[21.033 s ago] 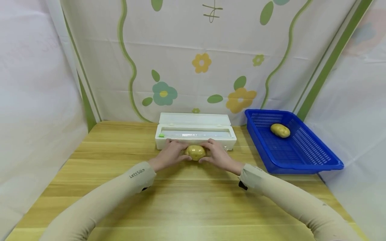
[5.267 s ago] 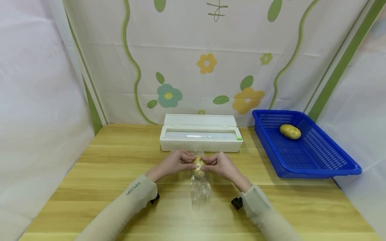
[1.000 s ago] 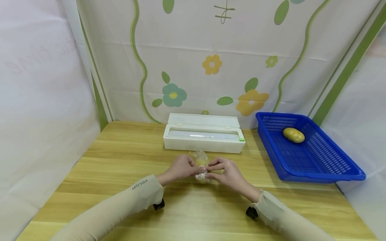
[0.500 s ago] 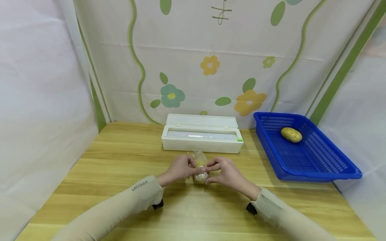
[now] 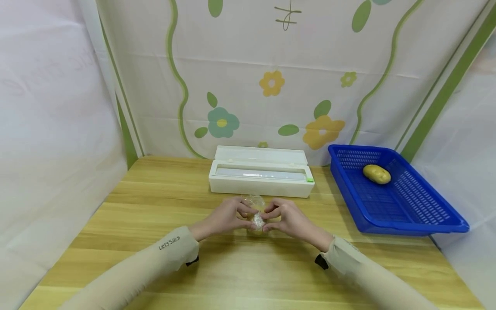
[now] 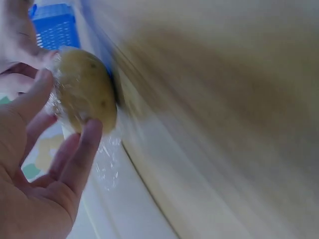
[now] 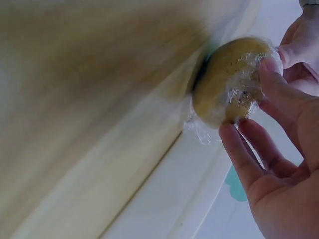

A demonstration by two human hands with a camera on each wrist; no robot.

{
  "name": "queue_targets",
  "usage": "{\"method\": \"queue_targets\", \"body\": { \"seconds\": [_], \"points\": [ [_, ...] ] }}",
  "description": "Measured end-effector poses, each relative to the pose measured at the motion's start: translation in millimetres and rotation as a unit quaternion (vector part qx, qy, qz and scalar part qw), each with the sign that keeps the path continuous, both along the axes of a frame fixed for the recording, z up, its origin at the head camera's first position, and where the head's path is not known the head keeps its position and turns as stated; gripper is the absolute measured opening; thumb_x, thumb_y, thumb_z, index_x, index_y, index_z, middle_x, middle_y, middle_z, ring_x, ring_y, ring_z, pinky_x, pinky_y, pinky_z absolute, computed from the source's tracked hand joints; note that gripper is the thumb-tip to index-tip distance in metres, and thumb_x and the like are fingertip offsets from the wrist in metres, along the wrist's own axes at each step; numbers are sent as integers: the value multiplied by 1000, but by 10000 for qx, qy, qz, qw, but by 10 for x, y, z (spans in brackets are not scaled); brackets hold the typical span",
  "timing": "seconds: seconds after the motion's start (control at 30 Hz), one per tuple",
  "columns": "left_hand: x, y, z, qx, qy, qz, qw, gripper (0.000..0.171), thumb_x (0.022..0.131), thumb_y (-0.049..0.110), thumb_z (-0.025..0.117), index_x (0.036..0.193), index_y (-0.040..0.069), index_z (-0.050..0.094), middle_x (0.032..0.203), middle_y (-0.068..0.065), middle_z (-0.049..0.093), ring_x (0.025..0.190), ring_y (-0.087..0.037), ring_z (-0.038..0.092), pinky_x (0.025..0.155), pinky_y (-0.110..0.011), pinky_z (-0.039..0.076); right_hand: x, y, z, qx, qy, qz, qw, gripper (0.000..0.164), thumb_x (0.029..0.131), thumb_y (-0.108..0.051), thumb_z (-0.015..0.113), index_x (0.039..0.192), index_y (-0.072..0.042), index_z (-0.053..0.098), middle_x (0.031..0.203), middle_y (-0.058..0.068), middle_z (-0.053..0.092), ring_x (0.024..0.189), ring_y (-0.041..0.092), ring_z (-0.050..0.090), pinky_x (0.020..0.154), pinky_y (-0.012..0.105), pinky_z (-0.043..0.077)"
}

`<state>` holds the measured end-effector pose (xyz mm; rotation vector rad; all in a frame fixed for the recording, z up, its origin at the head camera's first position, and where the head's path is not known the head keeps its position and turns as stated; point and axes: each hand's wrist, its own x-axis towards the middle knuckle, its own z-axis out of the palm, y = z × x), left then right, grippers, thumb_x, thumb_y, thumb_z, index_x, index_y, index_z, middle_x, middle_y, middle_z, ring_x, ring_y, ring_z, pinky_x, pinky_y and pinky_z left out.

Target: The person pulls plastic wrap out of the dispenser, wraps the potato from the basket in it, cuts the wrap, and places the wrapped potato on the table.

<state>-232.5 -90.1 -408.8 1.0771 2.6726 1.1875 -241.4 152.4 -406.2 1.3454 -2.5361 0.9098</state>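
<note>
A yellow potato (image 6: 89, 87), partly covered in clear cling film (image 5: 258, 220), sits on the wooden table in front of a white film box. My left hand (image 5: 229, 218) holds it from the left, thumb on the bunched film and fingertips at the potato's far end. From the right, my right hand (image 5: 288, 218) pinches the film and potato with thumb and fingers. In the right wrist view the film (image 7: 244, 92) is crumpled over the top. A loose film tail (image 6: 107, 162) sticks out on the side towards the box. The hands cover part of the potato in the head view.
The white cling film dispenser (image 5: 261, 186) stands behind the hands, lid up, its green slider (image 5: 309, 180) at the right end. To the right is a blue basket (image 5: 358, 215) with another potato (image 5: 376, 174) in it. A flowered curtain hangs behind the table.
The slider went from left to right between the two oldest frames. Film that trailed towards me 5.3 seconds ago is now gathered on the potato. Just now, my left fingers shifted their hold.
</note>
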Motion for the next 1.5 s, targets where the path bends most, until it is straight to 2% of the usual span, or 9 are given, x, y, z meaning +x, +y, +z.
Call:
{"method": "queue_targets", "body": {
  "seconds": [0.23,0.43,0.67,0.77,0.97,1.1,1.3,1.37,1.5],
  "points": [
    [-43,-18,79,-794,680,-626,9926,54,73,29,86,120,7,70,98,-4,58,80,-21,56,66,-21,48,-5,35,2,209,137,225,9994,37,70,-15,90,104,-6,78,99,1,63,90,16,63,77,26,54],
    [-53,-17,90,-1034,900,-665,9883,56,72,31,86,120,8,69,97,-1,57,78,-16,56,65,-18,47,-16,57,-63,90,217,372,9990,39,70,-8,89,107,-5,76,99,1,62,89,14,64,76,22,53],
    [-37,-64,2,-296,-49,-562,9980,54,76,18,85,126,6,66,114,-2,60,96,-24,60,73,-19,53,-20,37,-128,-31,715,269,9971,39,69,-12,90,106,-8,77,98,0,60,85,11,61,72,21,53],
    [-16,-92,-45,-359,-247,-502,9978,55,81,15,82,132,8,63,125,-4,59,106,-25,59,78,-23,54,-3,22,-161,28,996,220,9948,40,70,-17,90,106,-9,77,105,6,60,94,18,60,76,28,54],
    [52,-129,-100,-665,168,154,9975,66,82,23,83,137,1,55,133,-13,57,110,-27,59,87,-36,52,16,-29,-126,264,1135,179,9930,40,71,-16,90,107,-5,76,129,19,60,121,38,52,99,51,43],
    [90,-169,-96,-428,-21,822,9957,62,80,23,85,131,0,58,126,-14,59,104,-27,61,82,-37,53,1,-52,-81,210,1055,190,9940,32,73,-10,88,102,-6,78,114,17,67,119,41,54,104,58,35],
    [101,-140,-25,267,-19,1401,9898,20,88,16,76,105,6,74,103,-4,70,83,-16,65,70,-30,54,29,-15,-88,-78,452,-341,9984,26,78,-15,85,104,-12,79,99,1,60,92,18,60,79,33,52],
    [114,-87,22,404,-67,1437,9888,13,91,16,73,101,8,76,99,0,71,80,-13,65,66,-28,54,49,-5,-98,-105,311,-476,9983,30,82,-17,83,110,-10,77,99,0,57,78,10,56,65,25,50],
    [122,24,75,393,-112,1190,9921,16,93,14,70,107,7,75,104,-2,72,82,-14,66,65,-26,54,66,3,-99,-174,174,-549,9982,32,85,-8,78,117,-4,73,99,6,54,72,12,58,59,22,51]
  ]
}}
